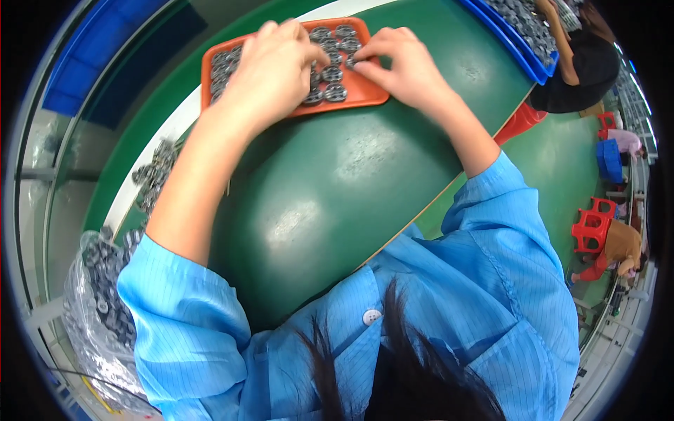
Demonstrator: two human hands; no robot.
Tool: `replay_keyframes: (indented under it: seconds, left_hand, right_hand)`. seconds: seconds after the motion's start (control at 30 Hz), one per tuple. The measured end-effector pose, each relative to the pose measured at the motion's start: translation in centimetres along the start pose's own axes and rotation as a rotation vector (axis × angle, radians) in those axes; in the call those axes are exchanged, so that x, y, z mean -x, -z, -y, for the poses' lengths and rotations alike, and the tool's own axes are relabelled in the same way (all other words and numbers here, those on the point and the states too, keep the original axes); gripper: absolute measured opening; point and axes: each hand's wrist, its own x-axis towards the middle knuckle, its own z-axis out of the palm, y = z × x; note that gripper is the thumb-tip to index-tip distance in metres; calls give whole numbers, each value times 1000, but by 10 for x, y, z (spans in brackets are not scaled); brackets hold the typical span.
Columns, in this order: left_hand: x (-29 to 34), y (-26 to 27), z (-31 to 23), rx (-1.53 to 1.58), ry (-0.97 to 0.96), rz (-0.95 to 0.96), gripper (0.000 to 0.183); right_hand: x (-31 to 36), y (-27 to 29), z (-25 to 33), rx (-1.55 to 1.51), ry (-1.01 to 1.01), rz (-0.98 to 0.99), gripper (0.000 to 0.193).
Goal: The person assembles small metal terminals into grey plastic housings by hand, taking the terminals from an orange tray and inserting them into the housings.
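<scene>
An orange tray lies at the far side of the green table, with small round dark parts set in rows inside it. My right hand is over the tray's right end, thumb and forefinger pinched on one small round dark part beside the rows. My left hand reaches over the tray's middle, its fingers bent down among the parts and hiding some of them. Whether those left fingers grip a part is hidden.
A clear plastic bag of dark parts lies at the left, with a loose pile of small metallic parts beyond it. A blue bin full of parts stands at the far right, near another person. Red stools stand on the floor.
</scene>
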Motion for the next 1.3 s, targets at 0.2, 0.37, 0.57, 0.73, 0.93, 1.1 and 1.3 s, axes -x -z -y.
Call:
replay_keyframes:
  seconds: [0.2, 0.37, 0.57, 0.73, 0.93, 1.1, 1.3]
  left_hand:
    - [86, 129, -16, 203, 319, 43, 21]
    - [195, 149, -39, 253, 669, 218, 36]
    - [258, 97, -36, -12, 573, -92, 47]
    - [258, 86, -40, -7, 430, -73, 38]
    - [245, 95, -38, 59, 456, -21, 30]
    - [205, 106, -51, 681, 671, -162, 25]
    - [175, 61, -46, 1447, 957, -116, 38]
  right_hand:
    - [-7, -2, 99, -556, -55, 146, 19]
    - [17, -58, 164, -353, 474, 288, 36]
    - [9, -52, 157, -527, 64, 447, 9]
    - [16, -56, 139, -618, -162, 331, 16]
    - [22, -27, 127, -555, -157, 405, 18]
    - [14, -31, 134, -437, 323, 381, 24]
    - [22, -26, 130, -576, -171, 502, 20]
